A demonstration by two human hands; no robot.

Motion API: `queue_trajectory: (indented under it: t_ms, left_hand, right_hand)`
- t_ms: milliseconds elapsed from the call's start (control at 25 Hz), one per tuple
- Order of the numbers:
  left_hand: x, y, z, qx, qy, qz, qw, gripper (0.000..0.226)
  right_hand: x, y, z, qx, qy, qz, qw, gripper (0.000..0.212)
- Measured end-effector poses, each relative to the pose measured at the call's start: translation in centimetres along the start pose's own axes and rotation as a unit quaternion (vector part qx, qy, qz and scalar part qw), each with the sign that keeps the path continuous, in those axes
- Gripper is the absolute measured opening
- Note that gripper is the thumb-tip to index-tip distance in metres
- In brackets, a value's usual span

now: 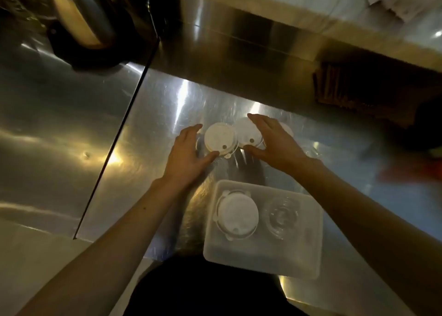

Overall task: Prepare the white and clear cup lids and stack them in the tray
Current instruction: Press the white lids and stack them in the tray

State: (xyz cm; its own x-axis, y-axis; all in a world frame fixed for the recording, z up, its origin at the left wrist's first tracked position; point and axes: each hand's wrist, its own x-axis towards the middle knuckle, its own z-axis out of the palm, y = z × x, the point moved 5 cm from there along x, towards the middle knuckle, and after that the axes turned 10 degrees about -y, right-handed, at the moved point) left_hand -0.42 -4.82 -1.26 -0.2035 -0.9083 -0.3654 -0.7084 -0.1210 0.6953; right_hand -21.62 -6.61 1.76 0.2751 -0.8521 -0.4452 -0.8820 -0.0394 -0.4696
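Head view, looking down on a steel counter [153,105], and both hands are out over a little cluster of lids. The left hand [189,153] is spread open, thumb and fingers curved around the near-left edge of a white lid [220,137], touching its rim but not lifting it. The right hand [275,143] is open too, fingers arched over a second white lid [246,131] just beside the first, thumb down at its near edge; I cannot tell whether it actually grips. A third pale lid [287,128] peeks out past the right hand, mostly hidden. Closer to the person sits the translucent tray [263,260]. In its left half lies a white lid stack [238,214] seated in clear lids, and in its right half a clear lid stack [282,216], the two just apart. A dark pot [79,16] stands far left at the back
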Motion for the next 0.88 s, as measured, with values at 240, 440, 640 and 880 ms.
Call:
queue_trajectory:
  t_ms: [240, 440, 640, 880]
  left_hand:
    - [1.1, -1.5, 1.6, -0.029, -0.016, -0.029, 0.999, 0.085]
    - [1.7, -2.0, 2.6, -0.050, -0.009, -0.044, 0.998, 0.083]
    - [2.7, -3.4, 3.2, -0.033, -0.021, -0.062, 0.997, 0.081]
    - [3.2, -3.2, 3.6, -0.035, -0.021, -0.041, 0.998, 0.074]
  right_hand:
    - [3.3, 0.7, 2.2, -0.005, -0.055, -0.005, 0.998, 0.072]
    - [4.9, 1.0, 2.8, -0.001, -0.078, -0.042, 0.996, 0.078]
    - [6.8, 0.8, 3.9, -0.030, -0.087, -0.072, 0.993, 0.059]
    - [6.7, 1.1, 4.7, -0.012, -0.067, -0.090, 0.994, 0.068]
